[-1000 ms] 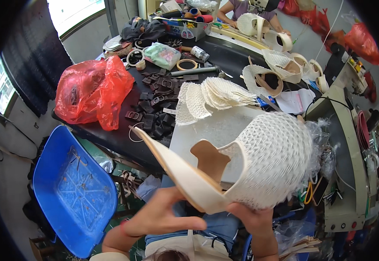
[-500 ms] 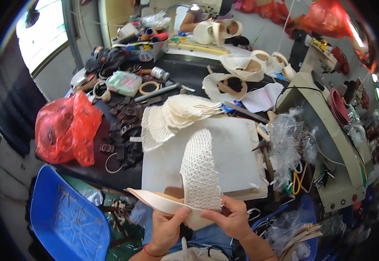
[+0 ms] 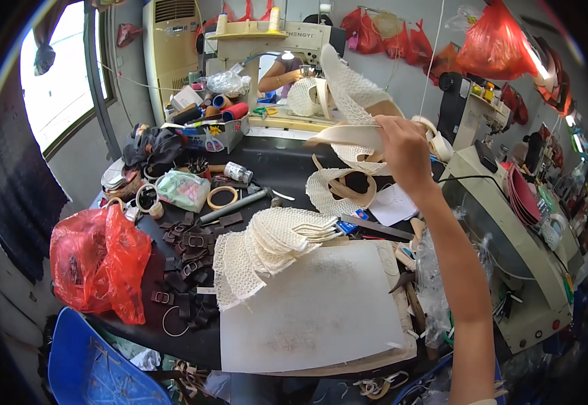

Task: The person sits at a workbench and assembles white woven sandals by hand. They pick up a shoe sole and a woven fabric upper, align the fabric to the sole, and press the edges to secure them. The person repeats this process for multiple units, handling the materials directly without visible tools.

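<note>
My right hand [image 3: 405,148] is stretched out over the far side of the table, fingers closed on a cream woven sandal upper [image 3: 351,91]. Its woven strap points up and away, and a smooth pale band sticks out to the left. Just below it lie similar joined uppers, one of them a looped woven upper [image 3: 334,196]; I cannot tell whether the held one touches them. Nearer to me, a fanned stack of cream woven pieces [image 3: 267,246] rests partly on a white board [image 3: 314,324]. My left hand is out of the picture.
Dark buckled straps [image 3: 189,253] and a red plastic bag [image 3: 98,263] lie at the left. A blue tub [image 3: 105,364] stands at lower left. A beige machine [image 3: 503,223] borders the right. Across the table a person [image 3: 284,75] works at a sewing machine [image 3: 294,40].
My right hand has carried the woven upper from the board's near edge up to the far side of the table. My left hand has let go of it and left the view.
</note>
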Available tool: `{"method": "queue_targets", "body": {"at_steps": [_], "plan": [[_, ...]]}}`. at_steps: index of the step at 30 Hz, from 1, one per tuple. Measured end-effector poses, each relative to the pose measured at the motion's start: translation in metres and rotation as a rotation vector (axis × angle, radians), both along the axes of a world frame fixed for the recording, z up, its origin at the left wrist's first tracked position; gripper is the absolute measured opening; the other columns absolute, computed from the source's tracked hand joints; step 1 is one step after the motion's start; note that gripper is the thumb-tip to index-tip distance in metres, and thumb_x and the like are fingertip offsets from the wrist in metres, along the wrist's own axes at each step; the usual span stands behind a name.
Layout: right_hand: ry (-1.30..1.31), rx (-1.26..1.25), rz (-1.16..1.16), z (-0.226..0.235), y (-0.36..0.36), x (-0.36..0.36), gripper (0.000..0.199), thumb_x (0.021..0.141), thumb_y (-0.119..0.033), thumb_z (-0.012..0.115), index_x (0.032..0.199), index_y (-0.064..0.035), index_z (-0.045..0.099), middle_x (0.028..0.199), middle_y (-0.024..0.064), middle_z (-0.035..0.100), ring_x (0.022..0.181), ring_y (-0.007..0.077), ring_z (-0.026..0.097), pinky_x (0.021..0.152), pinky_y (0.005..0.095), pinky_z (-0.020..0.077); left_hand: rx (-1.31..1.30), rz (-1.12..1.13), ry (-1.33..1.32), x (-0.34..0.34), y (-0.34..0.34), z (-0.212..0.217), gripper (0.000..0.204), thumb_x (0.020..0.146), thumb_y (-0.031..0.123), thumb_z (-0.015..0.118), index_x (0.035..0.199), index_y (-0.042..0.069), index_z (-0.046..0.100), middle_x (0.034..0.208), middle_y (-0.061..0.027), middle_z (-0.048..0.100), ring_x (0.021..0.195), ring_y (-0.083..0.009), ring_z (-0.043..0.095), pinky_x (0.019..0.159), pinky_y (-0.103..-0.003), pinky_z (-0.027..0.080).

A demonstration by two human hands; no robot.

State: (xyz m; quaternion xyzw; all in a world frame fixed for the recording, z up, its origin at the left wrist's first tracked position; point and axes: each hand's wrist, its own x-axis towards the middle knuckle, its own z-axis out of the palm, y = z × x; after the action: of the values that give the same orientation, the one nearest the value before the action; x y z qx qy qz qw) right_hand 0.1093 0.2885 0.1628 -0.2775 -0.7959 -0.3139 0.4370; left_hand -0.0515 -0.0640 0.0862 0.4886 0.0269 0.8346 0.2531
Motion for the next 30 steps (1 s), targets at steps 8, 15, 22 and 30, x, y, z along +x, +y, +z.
{"method": "queue_targets", "body": {"at_steps": [8, 15, 22, 30], "plan": [[0.077, -0.628, 0.066, -0.139, -0.073, 0.029, 0.02, 0.073, -0.013, 0.068, 0.091, -0.0031, 0.063, 0.09, 0.0146, 0.064, 0.086, 0.0326, 0.06, 0.075, 0.0406, 0.0456, 0.069, -0.413, -0.084, -0.015, 0.015, -0.003, 0.011, 0.087, 0.012, 0.054, 0.081, 0.003, 0.054, 0.092, -0.0138, 0.052, 0.077, -0.0262, 0.055, 0.061, -0.032, 0.051], [0.402, -1.042, -0.257, -0.175, -0.318, 0.09, 0.018, 0.078, -0.013, 0.067, 0.093, -0.0041, 0.064, 0.086, 0.0116, 0.065, 0.083, 0.0285, 0.061, 0.071, 0.0365, 0.0467, -0.062, -1.022, -0.157, 0.017, 0.015, -0.012, 0.012, 0.088, 0.012, 0.054, 0.078, 0.004, 0.054, 0.087, -0.0126, 0.055, 0.073, -0.0261, 0.057, 0.06, -0.031, 0.052], [0.853, -1.118, -0.678, -0.206, -0.482, 0.143, 0.017, 0.079, -0.014, 0.066, 0.091, -0.0018, 0.064, 0.084, 0.0119, 0.065, 0.076, 0.0268, 0.063, 0.066, 0.0323, 0.0485, -0.068, -1.324, -0.028, 0.069, -0.015, 0.003, 0.018, 0.088, 0.014, 0.055, 0.073, 0.005, 0.05, 0.086, -0.0125, 0.054, 0.07, -0.0257, 0.057, 0.057, -0.031, 0.051], [0.921, -0.657, -1.169, -0.284, -0.558, 0.283, 0.034, 0.075, -0.018, 0.069, 0.102, -0.0002, 0.059, 0.094, 0.0171, 0.061, 0.089, 0.0308, 0.058, 0.079, 0.0395, 0.0453, -0.373, -1.177, 0.169, 0.115, -0.08, 0.023, 0.02, 0.083, 0.013, 0.062, 0.072, 0.006, 0.047, 0.072, -0.0111, 0.053, 0.055, -0.0229, 0.055, 0.047, -0.03, 0.047]]}}
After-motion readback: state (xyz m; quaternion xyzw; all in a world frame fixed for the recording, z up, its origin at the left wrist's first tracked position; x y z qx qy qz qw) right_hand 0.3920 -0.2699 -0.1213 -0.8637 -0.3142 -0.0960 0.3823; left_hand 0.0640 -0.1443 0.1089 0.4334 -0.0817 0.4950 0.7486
